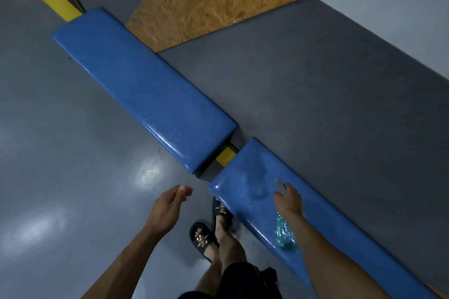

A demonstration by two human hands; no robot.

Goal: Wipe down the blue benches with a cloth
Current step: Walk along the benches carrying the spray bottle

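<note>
Near bench: the near blue bench (245, 192) runs along the grey wall (315, 94) at our right; a darker, wet-looking patch lies on its top, just ahead of our right hand.
Far bench: the far blue bench (143, 90) stands in line with it, across a small gap with a yellow strip (225, 156); it shines, but we cannot tell if it is sprayed or wiped.
Right hand: our right hand (289, 199) hovers over the near bench, fingers curled around a clear spray bottle (284, 233) with blue-green liquid, the nozzle to the front.
Left hand: our left hand (170, 204) hangs over the grey floor (60, 141), fingers loose and apart, holding nothing.
Cloth: we see no cloth anywhere.
Progress: we judge the task is early; spraying seems in hand, the wiping of both benches is probably not yet done.
</note>
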